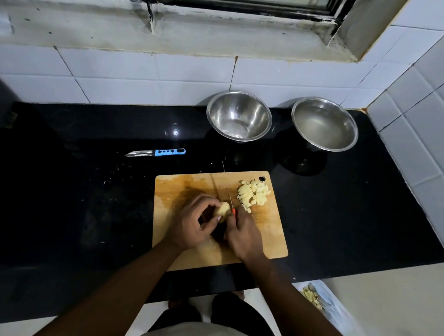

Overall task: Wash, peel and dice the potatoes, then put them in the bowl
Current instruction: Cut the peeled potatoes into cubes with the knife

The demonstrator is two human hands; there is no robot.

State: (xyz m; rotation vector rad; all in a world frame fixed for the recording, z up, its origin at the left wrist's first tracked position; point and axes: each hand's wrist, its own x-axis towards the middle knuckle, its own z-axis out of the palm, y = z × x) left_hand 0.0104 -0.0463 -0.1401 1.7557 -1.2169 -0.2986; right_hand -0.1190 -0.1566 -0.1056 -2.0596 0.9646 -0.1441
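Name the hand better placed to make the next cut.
Right. The right hand holds the red-handled knife beside the peeled potato piece, which the left hand steadies on the wooden cutting board.

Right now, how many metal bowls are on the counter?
2. The empty bowl sits behind the cutting board; the water-filled bowl is to its right, near the corner.

Two steel bowls (pixel 239 116) (pixel 324 124), one peeler (pixel 155 152), one knife (pixel 231 200), one cutting board (pixel 272 223).
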